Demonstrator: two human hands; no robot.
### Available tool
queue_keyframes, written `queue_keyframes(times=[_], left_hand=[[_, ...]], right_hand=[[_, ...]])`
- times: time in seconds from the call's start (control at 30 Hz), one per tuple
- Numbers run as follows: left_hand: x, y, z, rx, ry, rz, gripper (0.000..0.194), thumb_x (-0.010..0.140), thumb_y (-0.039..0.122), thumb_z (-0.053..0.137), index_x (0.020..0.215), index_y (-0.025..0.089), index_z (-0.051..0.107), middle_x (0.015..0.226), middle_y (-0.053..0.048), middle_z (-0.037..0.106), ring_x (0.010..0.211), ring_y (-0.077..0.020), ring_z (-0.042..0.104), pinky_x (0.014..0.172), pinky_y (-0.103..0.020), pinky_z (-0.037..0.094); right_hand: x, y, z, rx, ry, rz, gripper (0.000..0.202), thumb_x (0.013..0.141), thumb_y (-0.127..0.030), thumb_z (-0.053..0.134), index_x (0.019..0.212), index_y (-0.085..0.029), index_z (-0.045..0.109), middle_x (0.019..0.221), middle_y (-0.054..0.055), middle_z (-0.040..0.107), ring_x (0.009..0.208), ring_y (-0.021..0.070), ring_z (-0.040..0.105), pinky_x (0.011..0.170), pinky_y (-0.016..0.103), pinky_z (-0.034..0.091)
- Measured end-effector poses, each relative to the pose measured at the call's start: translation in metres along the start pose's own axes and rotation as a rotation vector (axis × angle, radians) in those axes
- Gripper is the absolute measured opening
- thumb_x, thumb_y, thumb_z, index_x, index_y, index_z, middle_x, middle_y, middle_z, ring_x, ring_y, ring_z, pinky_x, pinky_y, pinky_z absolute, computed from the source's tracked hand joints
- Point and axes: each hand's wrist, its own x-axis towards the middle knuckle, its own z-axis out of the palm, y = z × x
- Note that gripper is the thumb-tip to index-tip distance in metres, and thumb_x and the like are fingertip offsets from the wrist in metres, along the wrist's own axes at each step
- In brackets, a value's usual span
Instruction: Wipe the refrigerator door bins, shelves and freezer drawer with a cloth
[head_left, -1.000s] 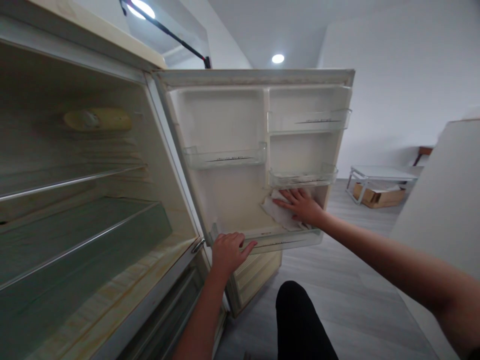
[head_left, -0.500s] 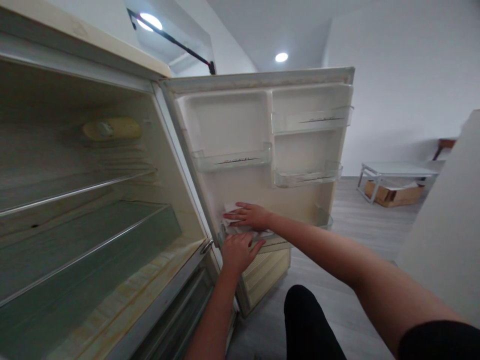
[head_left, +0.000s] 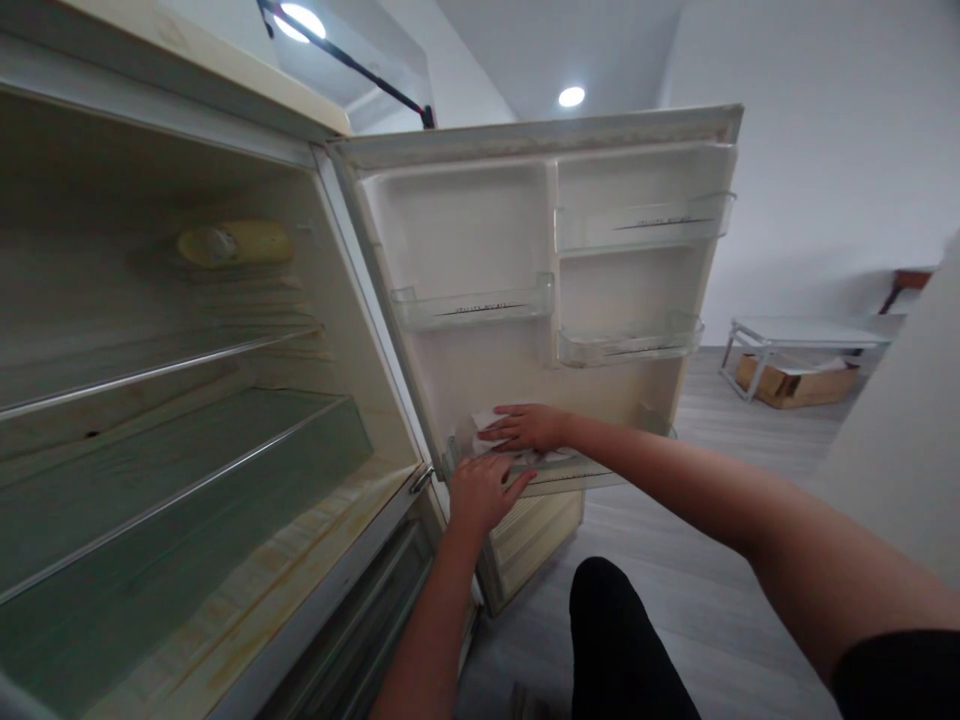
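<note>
The refrigerator door [head_left: 480, 385] stands swung open, its inner face toward me. My right hand [head_left: 529, 428] lies with fingers stretched over a white cloth [head_left: 487, 420], pressing it to the lower inner panel just above the bottom door bin [head_left: 577, 482]. Part of the cloth is hidden under that hand. My left hand [head_left: 481, 490] is hooked over the left end of the same clear bin, fingers at its rim and thumb pointing right. The two hands are close together.
At left is the open fridge compartment with a glass shelf [head_left: 172, 470] and a stained front ledge [head_left: 262, 610]. Clear bins [head_left: 472, 308] line the door above my hands. My black-clad knee [head_left: 611, 620] is below. A low table [head_left: 810, 332] and cardboard box [head_left: 799, 385] stand farther right.
My right hand and the cloth have slid a little to the right along the door panel. My left hand stays at the bin. The door's outer edge appears farther right in view.
</note>
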Motion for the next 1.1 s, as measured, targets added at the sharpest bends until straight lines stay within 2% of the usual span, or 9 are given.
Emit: queue_keyframes(times=[0.17,0.37,0.43,0.53,0.67,0.73,0.83,0.97,1.1], left_hand=[[-0.003,-0.002,-0.001,0.004,-0.010,0.004,0.046,0.095,0.058,0.047,0.068,0.022,0.059,0.070,-0.003,0.070,0.070,-0.0216,0.065,0.071,-0.036,0.036],[-0.003,-0.003,0.001,0.008,0.003,0.005,0.046,0.095,0.058,0.048,0.068,0.022,0.059,0.068,-0.004,0.068,0.068,-0.0214,0.063,0.071,-0.036,0.035],[-0.002,-0.002,0.001,0.013,0.004,0.001,0.046,0.095,0.058,0.047,0.068,0.022,0.059,0.068,-0.004,0.068,0.068,-0.0213,0.063,0.071,-0.036,0.035],[-0.002,-0.001,0.001,0.017,0.003,0.003,0.049,0.095,0.061,0.046,0.069,0.022,0.059,0.070,-0.004,0.069,0.069,-0.0215,0.063,0.071,-0.036,0.036],[-0.003,-0.002,0.001,0.021,0.000,0.000,0.051,0.094,0.064,0.046,0.069,0.022,0.060,0.070,-0.003,0.069,0.070,-0.0219,0.064,0.072,-0.037,0.037],[-0.004,-0.003,0.000,0.017,-0.005,0.003,0.051,0.093,0.064,0.046,0.069,0.022,0.061,0.070,-0.003,0.070,0.070,-0.0218,0.065,0.072,-0.037,0.037],[-0.004,-0.003,-0.002,0.008,-0.017,0.004,0.053,0.093,0.066,0.046,0.070,0.021,0.063,0.070,-0.004,0.070,0.069,-0.0219,0.065,0.072,-0.036,0.038],[-0.002,-0.001,-0.003,0.048,-0.019,-0.016,0.056,0.091,0.068,0.047,0.070,0.021,0.068,0.068,-0.008,0.070,0.072,-0.0252,0.067,0.074,-0.038,0.042],[-0.014,-0.006,-0.003,0.052,0.064,-0.025,0.047,0.090,0.062,0.054,0.083,0.019,0.071,0.077,-0.010,0.072,0.083,-0.0284,0.067,0.081,-0.040,0.046]], right_hand=[[-0.065,-0.010,-0.015,0.142,-0.097,0.051,0.066,0.075,-0.014,0.075,0.138,-0.020,0.059,0.159,0.011,0.040,0.146,0.0233,0.038,0.125,0.047,0.017],[-0.152,-0.022,-0.026,0.190,-0.085,0.175,0.044,0.093,-0.011,0.055,0.132,-0.028,0.063,0.157,0.003,0.043,0.146,0.0166,0.039,0.125,0.045,0.023],[-0.168,-0.021,-0.029,0.175,-0.058,0.205,0.039,0.094,-0.011,0.054,0.127,-0.028,0.066,0.157,0.003,0.044,0.147,0.0164,0.037,0.124,0.046,0.025],[-0.173,-0.020,-0.038,0.145,-0.016,0.278,0.031,0.094,-0.012,0.056,0.117,-0.026,0.071,0.157,0.002,0.044,0.149,0.0170,0.032,0.124,0.047,0.026],[-0.153,-0.026,-0.053,0.089,0.046,0.437,0.025,0.093,-0.011,0.055,0.107,-0.020,0.073,0.160,0.005,0.039,0.153,0.0213,0.023,0.123,0.050,0.025],[-0.134,-0.030,-0.057,0.081,0.118,0.505,0.025,0.091,-0.011,0.057,0.111,-0.018,0.071,0.163,0.010,0.033,0.155,0.0237,0.017,0.123,0.051,0.026],[-0.096,-0.031,-0.055,0.138,0.242,0.508,0.034,0.091,-0.015,0.059,0.125,-0.014,0.065,0.163,0.016,0.028,0.155,0.0253,0.011,0.122,0.049,0.027],[-0.028,-0.026,-0.041,0.313,0.310,0.455,0.039,0.094,-0.021,0.058,0.131,-0.009,0.061,0.157,0.021,0.039,0.151,0.0255,0.029,0.121,0.043,0.031],[0.038,-0.025,-0.028,0.486,0.232,0.396,0.034,0.099,-0.027,0.052,0.126,-0.009,0.064,0.136,0.018,0.062,0.128,0.0234,0.058,0.110,0.039,0.044]])
